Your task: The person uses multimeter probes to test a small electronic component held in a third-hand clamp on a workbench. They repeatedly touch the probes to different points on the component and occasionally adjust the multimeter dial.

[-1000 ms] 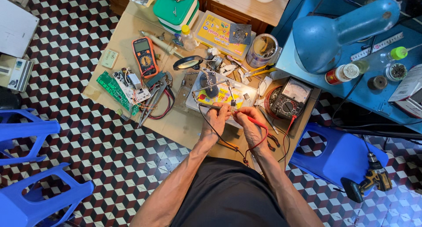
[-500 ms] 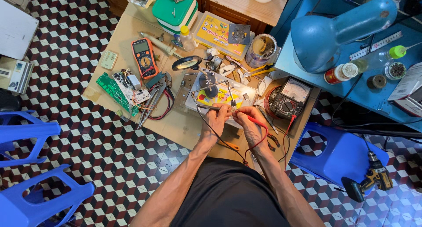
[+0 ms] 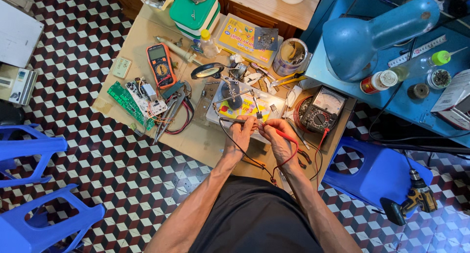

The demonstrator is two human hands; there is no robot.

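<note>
Cluttered tan wooden workbench (image 3: pixel 147 86) stood over chequered floor. Left hand (image 3: pixel 240 134) pinched black test probe (image 3: pixel 234 120), right hand (image 3: pixel 275 135) pinched red test probe (image 3: pixel 281 133), tips near small part over yellow-white board (image 3: pixel 245 108) (clamp-held). Risk: tips might have slipped, bridged contacts; trailing leads might have snagged the grey analogue multimeter (image 3: pixel 321 111).

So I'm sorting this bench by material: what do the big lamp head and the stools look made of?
The lamp head looks like blue painted metal: smooth, with chips and wear spots, though plastic cannot be ruled out. The stools look like moulded blue plastic: glossy, one-piece, with rounded cut-outs.
</note>
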